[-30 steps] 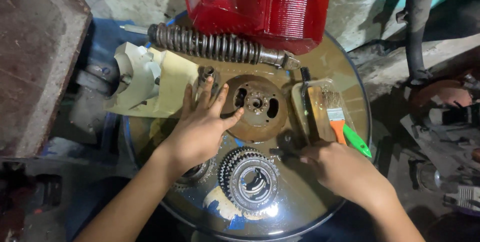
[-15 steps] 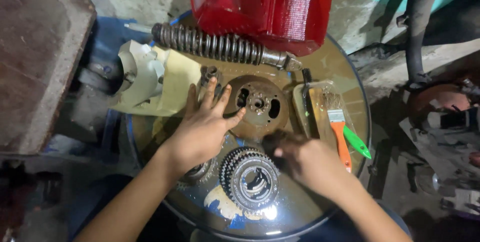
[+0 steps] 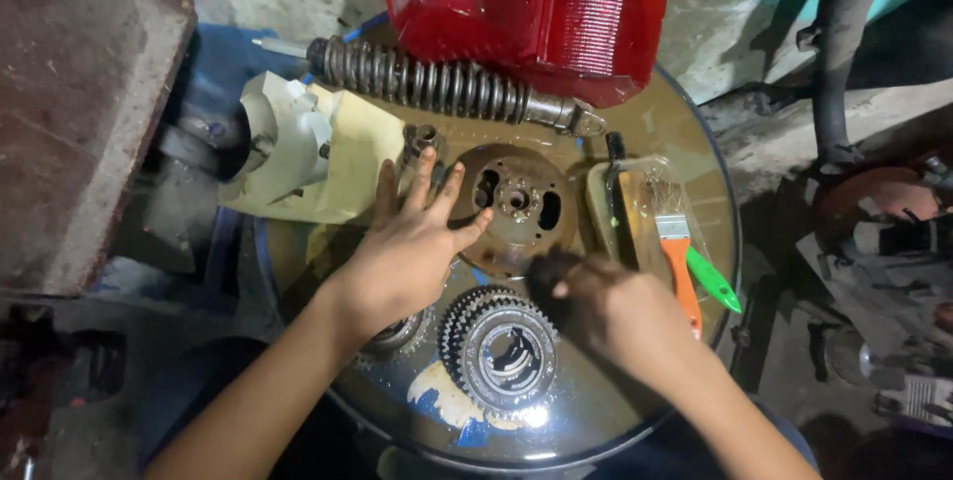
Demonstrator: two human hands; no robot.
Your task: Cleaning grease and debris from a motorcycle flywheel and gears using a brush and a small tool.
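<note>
My right hand (image 3: 615, 311) had slid left, closed on something dark, beside the rusty disc (image 3: 516, 204) my spread left hand (image 3: 412, 247) steadied.

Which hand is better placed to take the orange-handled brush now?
Probably the right hand: it is beside the orange-handled brush and away from the disc, though it seems to hold something dark. The left hand lies spread on the rusty disc, farther from the brush.

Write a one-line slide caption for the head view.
Left hand flat on a rusty round plate atop a drum lid, right hand closed on a dark object beside a gear cluster.
</note>
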